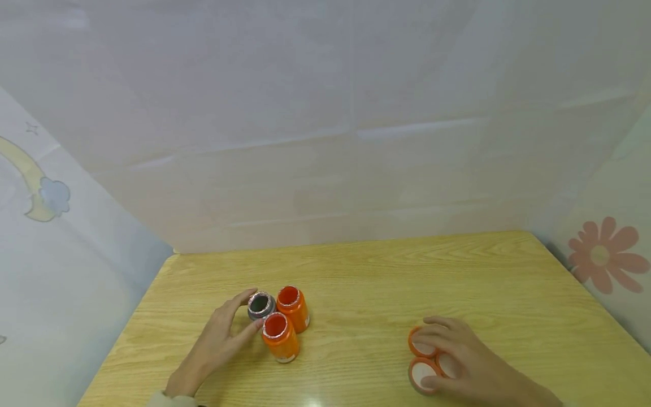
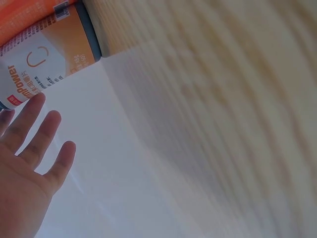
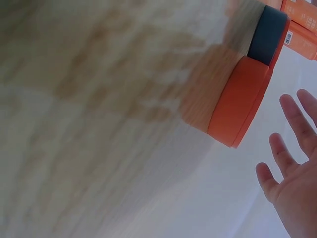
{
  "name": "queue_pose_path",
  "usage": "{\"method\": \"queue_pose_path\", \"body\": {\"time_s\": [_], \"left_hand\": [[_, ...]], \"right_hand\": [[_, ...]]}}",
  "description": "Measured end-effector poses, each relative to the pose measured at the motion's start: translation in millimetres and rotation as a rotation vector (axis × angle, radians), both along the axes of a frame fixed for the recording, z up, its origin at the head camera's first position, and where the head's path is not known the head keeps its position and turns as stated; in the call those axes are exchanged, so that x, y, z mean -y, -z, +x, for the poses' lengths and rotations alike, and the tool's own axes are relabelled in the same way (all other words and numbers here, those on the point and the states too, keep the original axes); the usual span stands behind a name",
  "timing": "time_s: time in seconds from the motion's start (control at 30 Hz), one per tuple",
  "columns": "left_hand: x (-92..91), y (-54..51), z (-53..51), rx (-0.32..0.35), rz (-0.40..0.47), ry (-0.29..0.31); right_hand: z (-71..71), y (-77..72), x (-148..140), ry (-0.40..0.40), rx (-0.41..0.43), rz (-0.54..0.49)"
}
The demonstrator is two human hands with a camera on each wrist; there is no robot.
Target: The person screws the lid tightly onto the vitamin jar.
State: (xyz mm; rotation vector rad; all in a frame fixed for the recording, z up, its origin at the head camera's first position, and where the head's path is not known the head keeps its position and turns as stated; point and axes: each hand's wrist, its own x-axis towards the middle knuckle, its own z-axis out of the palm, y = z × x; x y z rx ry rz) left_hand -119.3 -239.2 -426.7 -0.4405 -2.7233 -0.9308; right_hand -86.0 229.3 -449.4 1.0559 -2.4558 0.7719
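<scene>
Grey jar (image 1: 261, 306) and two orange jars (image 1: 282, 340) stand upright, mouths up, at the table's (image 1: 356, 294) nine o'clock. Left hand (image 1: 218, 340), spread loosely, flanks them; right hand (image 1: 470, 364), likewise ungripping, covers flat lids (image 1: 423, 374) at four o'clock.

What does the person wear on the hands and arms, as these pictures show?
The left hand and right hand are bare, with no gloves or rings visible. A pale beige sleeve edge shows on the left; none shows on the right.

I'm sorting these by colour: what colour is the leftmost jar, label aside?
The leftmost jar is dark grey, seen best in the head view.
</scene>
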Motion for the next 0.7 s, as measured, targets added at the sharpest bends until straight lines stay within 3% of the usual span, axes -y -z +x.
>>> {"method": "queue_pose_path", "body": {"time_s": [0.3,0.47,0.7], "left_hand": [[-0.1,1.1,-0.2,-0.01,-0.01,0.007],[-0.4,0.9,0.6,-0.007,-0.007,0.007],[-0.2,0.1,0.1,-0.011,-0.015,0.023]], "right_hand": [[-1.5,4.7,1.9,-0.045,-0.074,0.028],[-2.0,9.1,0.6,-0.069,-0.078,0.02],[1.1,5.6,1.3,-0.042,-0.063,0.052]]}}
